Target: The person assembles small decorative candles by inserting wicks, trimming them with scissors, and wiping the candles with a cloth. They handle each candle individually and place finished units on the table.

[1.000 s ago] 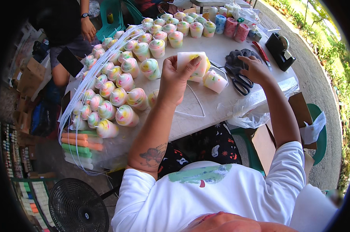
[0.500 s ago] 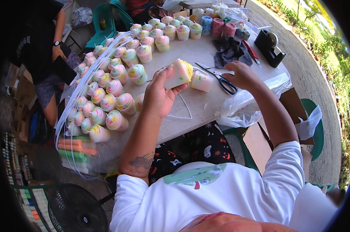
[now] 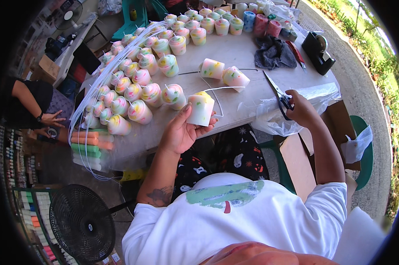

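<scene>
"Where's the candle (image 3: 200,110)?"
"In the left hand (image 3: 181,136), fingers cupped round it, a long white cord (image 3: 229,88) at its top; apparently unfinished. The right hand's (image 3: 303,110) fingers grip scissors (image 3: 277,90)."
"Beyond?"
"Two candles (image 3: 213,69) lie on the bench (image 3: 237,53); leftward and farther, rows (image 3: 177,45) stand short-wicked, seemingly done."

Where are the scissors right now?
In the head view, the scissors are right of centre, in the right hand, just below the dark grey cloth.

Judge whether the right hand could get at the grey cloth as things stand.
Probably yes: the right hand has a free way over the table to the grey cloth, but holds scissors that may need setting down.
</scene>
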{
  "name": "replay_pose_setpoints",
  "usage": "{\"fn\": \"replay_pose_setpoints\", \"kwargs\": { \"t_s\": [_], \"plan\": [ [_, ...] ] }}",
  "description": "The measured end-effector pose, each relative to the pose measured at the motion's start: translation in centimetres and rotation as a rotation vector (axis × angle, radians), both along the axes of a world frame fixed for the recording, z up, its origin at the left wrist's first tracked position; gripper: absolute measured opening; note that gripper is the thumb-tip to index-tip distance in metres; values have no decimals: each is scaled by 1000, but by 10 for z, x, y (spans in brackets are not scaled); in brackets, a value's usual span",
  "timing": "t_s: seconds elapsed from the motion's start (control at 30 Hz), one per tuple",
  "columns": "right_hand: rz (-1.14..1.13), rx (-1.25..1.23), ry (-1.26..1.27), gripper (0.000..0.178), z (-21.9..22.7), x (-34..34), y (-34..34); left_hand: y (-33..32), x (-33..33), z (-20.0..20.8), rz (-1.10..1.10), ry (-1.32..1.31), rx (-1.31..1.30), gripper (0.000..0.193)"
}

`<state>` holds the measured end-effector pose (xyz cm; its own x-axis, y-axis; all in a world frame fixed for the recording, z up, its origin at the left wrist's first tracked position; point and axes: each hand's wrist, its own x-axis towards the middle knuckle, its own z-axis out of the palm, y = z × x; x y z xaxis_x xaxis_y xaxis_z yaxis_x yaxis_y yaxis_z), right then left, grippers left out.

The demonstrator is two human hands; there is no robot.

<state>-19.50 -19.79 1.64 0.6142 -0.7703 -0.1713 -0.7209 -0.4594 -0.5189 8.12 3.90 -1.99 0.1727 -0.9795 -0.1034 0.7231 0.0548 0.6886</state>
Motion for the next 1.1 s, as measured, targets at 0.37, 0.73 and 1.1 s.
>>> {"fn": "replay_pose_setpoints", "kwargs": {
  "t_s": [0.37, 0.73, 1.1],
  "plan": [
    [274, 1238, -765, 60, -71, 1, 118, 6, 15, -28, -50, -5, -54, 49],
    [434, 1049, -625, 74, -64, 43, 120, 11, 8, -31, -72, -160, -79, 57],
    [446, 1013, -673, 53, -62, 57, 111, 11, 7, -27, -117, -149, -77, 61]
  ]
}}
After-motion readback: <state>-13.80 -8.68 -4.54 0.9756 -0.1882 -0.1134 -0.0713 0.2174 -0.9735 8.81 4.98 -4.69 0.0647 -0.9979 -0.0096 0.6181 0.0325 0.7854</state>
